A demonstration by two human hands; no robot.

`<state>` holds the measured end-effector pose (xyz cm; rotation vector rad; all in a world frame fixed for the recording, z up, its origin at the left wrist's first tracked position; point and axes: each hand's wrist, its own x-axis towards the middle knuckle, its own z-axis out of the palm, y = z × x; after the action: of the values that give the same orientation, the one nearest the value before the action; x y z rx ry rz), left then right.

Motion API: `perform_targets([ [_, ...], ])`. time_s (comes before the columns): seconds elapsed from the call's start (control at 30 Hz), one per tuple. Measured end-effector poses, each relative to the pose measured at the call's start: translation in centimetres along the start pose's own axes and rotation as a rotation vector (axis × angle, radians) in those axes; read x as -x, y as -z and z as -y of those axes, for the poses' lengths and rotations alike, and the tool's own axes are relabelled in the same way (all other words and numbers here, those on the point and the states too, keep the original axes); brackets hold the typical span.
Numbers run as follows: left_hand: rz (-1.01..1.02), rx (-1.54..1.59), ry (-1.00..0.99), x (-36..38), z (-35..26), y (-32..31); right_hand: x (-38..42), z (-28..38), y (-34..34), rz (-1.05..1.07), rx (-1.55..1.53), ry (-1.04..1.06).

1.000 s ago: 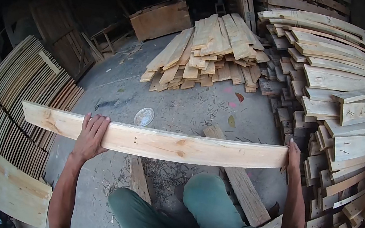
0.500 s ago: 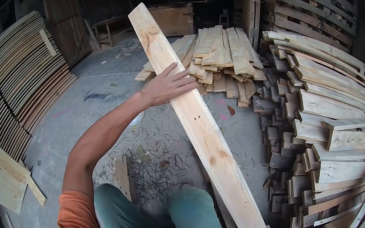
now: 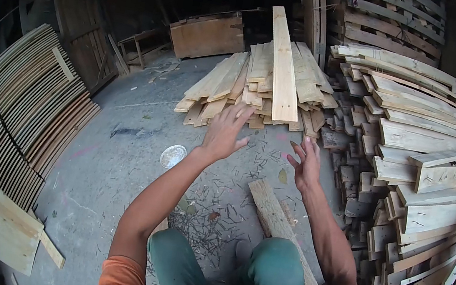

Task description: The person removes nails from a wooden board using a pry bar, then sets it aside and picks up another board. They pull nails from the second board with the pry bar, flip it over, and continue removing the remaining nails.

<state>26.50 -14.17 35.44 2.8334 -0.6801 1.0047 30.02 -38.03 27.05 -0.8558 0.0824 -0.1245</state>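
Left forearm (image 3: 168, 187) extends forward and inward from a bent elbow at the orange sleeve (image 3: 122, 282). The left hand (image 3: 222, 134) is positioned ahead of the left knee, back of the hand largely visible, fingers directed forward toward the stacked boards (image 3: 217, 81). The thumb stands out to the right, separated from the fingers; the grip is unloaded. The left fingertips overlap the near ends of the stack in this view; contact cannot be told.

Right forearm (image 3: 325, 223) extends forward and slightly inward, above the weathered timber (image 3: 279, 216) on the floor (image 3: 117, 166). The right hand (image 3: 307, 168) is raised at nearly the same reach. Its fingers are partly bent and point forward, the thumb set off toward the left hand, with nothing clamped between them.

The pale plank (image 3: 283, 68) is located ahead of both hands, clear of either grip. Its near end lies forward of the gap between the hands; its far end projects beyond the stack. It overlies the stack in view, slightly angled; whether it bears on the boards along its length cannot be told.
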Motion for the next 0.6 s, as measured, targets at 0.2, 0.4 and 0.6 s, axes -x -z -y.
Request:
perform_targets([
  [0.2,0.672,-0.075,0.212,14.2,7.3,-8.7,10.8,-0.1,9.0,0.919,0.397,-0.625],
  [0.4,1.482,0.292,0.476,24.9,10.2,-13.4,20.9,2.6,19.9,0.327,0.282,-0.673],
  [0.6,1.310,0.429,0.690,29.2,13.3,-13.7,25.4,9.2,26.9,-0.138,0.351,-0.280],
])
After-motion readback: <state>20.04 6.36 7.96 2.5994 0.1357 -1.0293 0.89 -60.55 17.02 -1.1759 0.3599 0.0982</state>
